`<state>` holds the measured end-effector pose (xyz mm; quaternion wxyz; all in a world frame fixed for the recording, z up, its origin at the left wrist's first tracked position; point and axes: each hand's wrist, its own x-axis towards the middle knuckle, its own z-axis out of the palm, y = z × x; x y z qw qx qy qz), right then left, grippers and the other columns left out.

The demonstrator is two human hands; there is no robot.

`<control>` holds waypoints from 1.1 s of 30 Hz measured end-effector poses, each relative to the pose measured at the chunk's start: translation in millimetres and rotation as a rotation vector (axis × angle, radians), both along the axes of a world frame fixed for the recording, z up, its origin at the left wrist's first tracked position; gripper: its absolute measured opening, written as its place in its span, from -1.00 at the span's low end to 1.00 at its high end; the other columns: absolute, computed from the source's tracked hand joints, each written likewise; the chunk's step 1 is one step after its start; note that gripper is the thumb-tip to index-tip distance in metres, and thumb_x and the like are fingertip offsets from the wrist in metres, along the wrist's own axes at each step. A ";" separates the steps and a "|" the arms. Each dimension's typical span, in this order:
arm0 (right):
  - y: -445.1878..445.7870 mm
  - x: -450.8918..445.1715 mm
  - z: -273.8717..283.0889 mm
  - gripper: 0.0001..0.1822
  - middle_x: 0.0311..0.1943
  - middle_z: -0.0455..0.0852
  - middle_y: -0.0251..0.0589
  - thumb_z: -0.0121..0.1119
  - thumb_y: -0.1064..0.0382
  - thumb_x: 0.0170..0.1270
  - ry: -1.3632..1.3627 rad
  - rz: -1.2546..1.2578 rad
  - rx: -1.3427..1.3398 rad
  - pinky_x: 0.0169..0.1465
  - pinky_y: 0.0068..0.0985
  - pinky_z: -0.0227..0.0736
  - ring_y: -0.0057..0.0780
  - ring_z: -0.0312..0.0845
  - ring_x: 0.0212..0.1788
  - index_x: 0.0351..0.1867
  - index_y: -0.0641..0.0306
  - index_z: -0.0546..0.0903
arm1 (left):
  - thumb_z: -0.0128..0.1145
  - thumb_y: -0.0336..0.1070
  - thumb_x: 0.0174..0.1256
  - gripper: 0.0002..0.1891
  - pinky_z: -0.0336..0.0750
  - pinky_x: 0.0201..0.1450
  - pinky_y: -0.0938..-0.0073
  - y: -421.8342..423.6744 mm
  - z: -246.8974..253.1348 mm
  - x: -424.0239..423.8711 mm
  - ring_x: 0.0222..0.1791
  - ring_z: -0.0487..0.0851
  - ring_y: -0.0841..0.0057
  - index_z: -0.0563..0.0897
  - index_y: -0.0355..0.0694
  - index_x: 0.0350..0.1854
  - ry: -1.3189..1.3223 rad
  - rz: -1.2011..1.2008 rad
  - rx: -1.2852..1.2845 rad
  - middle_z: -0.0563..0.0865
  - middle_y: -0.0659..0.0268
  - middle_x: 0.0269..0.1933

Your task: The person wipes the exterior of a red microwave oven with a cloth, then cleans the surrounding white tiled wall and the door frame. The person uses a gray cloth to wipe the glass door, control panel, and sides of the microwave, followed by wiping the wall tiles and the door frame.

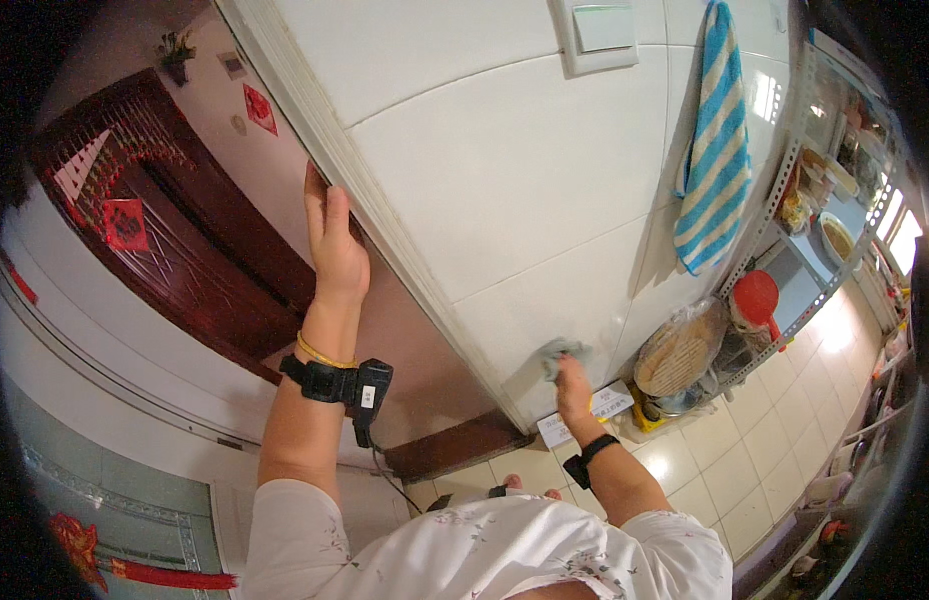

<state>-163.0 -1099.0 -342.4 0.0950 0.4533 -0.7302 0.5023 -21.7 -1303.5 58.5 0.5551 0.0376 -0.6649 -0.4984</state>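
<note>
My left hand [337, 240] rests against the edge of the white door frame [404, 247], its fingers extended and partly hidden behind the frame. My right hand [573, 386] holds a grey-green cloth [562, 356] pressed against the white tiled wall [509, 202], low down near the floor. A white light switch [603, 30] sits higher on the same wall. To its right hangs a blue and white striped towel [716, 150]. Just beyond my right hand, a white box with writing [612, 401] stands at the foot of the wall.
A perforated metal shelf rack [791, 165] holds bowls and food at the right. A red plastic ladle or scoop [755, 295] and a bagged woven item [682, 349] sit near its base. At the left, a dark red wooden door [232, 262] is seen beyond the doorway.
</note>
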 end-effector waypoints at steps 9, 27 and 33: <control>-21.1 2.8 231.9 -0.41 0.15 0.39 0.09 0.27 0.24 -0.12 0.368 0.096 -0.463 0.19 -0.15 0.27 0.03 0.30 0.20 0.10 0.17 0.57 | -0.19 -0.12 0.52 -0.43 -0.01 0.45 0.36 4.2 2.8 -0.2 0.41 0.12 0.42 0.04 -0.22 0.46 -0.005 0.040 0.023 0.16 0.28 0.45; -46.6 -193.7 355.5 -0.35 0.43 0.14 -0.11 0.08 -0.15 0.17 0.455 -0.532 -0.552 0.25 0.03 0.10 0.01 0.00 0.43 0.33 -0.16 0.37 | -0.16 -0.06 0.50 -0.41 0.09 0.42 0.27 7.3 -3.4 -2.2 0.38 0.18 0.37 0.05 -0.17 0.45 0.074 -0.021 0.134 0.20 0.25 0.41; -49.6 -195.7 319.9 -0.36 0.40 0.14 0.07 0.07 -0.02 0.23 0.180 -0.604 -0.573 0.34 -0.07 0.04 0.08 0.05 0.38 0.35 0.06 0.31 | -0.20 -0.02 0.51 -0.45 0.14 0.41 0.24 7.2 -2.4 -4.0 0.36 0.22 0.34 0.11 -0.15 0.43 0.093 -0.007 0.120 0.25 0.24 0.38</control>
